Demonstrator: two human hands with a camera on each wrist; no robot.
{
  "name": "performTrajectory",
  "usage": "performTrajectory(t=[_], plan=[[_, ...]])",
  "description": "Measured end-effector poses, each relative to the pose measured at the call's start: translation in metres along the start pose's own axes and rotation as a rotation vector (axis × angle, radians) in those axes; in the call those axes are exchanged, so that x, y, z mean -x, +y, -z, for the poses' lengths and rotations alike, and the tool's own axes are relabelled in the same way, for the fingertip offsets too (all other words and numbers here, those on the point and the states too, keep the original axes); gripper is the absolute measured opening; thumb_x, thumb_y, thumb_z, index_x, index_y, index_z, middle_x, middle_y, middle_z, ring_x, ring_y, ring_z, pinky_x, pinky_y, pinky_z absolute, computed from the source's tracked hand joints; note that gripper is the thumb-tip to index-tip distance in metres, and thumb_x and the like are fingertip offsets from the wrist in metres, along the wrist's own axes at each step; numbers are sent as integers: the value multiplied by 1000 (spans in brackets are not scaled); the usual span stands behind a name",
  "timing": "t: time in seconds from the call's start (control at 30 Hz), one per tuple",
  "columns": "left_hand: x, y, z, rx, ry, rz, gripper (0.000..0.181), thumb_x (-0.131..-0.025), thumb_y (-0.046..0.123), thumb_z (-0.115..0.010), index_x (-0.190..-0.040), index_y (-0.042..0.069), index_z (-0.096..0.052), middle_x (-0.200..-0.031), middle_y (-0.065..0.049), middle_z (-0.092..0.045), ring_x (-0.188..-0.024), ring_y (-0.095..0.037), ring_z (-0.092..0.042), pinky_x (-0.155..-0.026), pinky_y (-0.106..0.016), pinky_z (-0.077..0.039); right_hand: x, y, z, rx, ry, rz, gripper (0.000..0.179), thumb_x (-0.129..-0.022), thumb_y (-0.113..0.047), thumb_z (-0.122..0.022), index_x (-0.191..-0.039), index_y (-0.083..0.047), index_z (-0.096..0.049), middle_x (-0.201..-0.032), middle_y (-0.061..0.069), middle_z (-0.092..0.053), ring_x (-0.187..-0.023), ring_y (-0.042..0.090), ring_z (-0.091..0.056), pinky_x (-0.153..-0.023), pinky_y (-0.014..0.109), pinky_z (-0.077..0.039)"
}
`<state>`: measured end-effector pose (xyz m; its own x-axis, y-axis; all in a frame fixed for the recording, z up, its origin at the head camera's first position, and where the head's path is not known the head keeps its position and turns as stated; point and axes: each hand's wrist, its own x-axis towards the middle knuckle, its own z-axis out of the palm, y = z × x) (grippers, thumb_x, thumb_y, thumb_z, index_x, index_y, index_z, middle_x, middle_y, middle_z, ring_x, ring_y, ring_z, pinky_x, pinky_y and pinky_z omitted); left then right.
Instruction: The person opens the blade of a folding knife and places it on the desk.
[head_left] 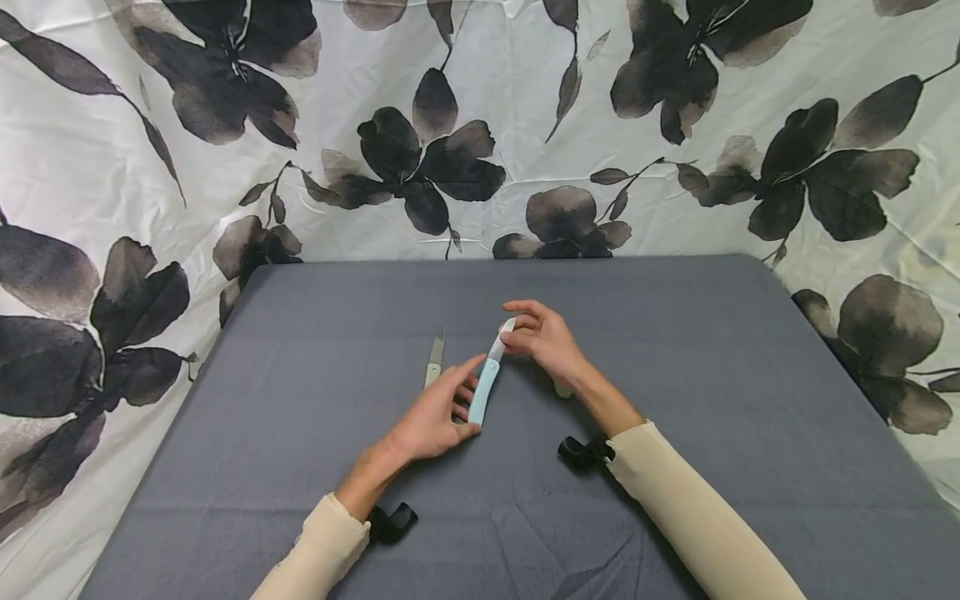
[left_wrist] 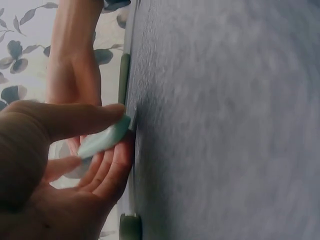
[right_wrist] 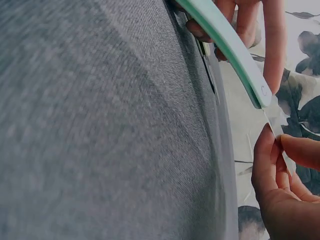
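A knife with a light blue handle (head_left: 483, 392) slants between my two hands, its blade pointing up and away. My left hand (head_left: 437, 417) holds the handle from the left, with the thumb at the lower end and a finger near the blade end. Thumb and fingertips of my right hand (head_left: 546, 340) pinch the pale blade, as the right wrist view also shows beside the turquoise handle (right_wrist: 235, 50). Just past my left hand, a second knife (head_left: 435, 358) with a pale green handle lies on the cloth, partly hidden by the fingers.
Under my right wrist, the end of a pale green thing (head_left: 562, 390) peeks out. A grey cloth (head_left: 360, 300) covers the table. Behind hangs a white curtain (head_left: 525, 183) with dark flowers. Each wrist carries a black camera mount (head_left: 393, 523).
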<state>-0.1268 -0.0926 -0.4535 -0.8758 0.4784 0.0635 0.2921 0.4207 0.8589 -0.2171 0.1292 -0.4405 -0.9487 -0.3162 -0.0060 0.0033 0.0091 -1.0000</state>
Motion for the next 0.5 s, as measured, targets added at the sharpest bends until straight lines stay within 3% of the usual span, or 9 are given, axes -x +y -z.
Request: performTrajectory(t=[0.23,0.5], plan=[[-3,2,-3,5,14,29,104,-75,-14,-84,-163,3,-31,-124,-19,-55,-108,-26,-63,-86,-25,-60,-8,2,-7,-6,50,-37,57,-94,9,-67,-145,13,-43,-97,3,-68,-82,7,-71,-77,24,-61],[-4,5,-3,-5,21,13,105,-74,-10,-87,-162,-2,-29,-121,-20,-55,-105,-27,-64,-85,-26,-60,-13,2,-14,2,70,-38,50,-92,11,-69,-137,17,-47,-93,0,-69,-80,4,-70,-76,22,-61]])
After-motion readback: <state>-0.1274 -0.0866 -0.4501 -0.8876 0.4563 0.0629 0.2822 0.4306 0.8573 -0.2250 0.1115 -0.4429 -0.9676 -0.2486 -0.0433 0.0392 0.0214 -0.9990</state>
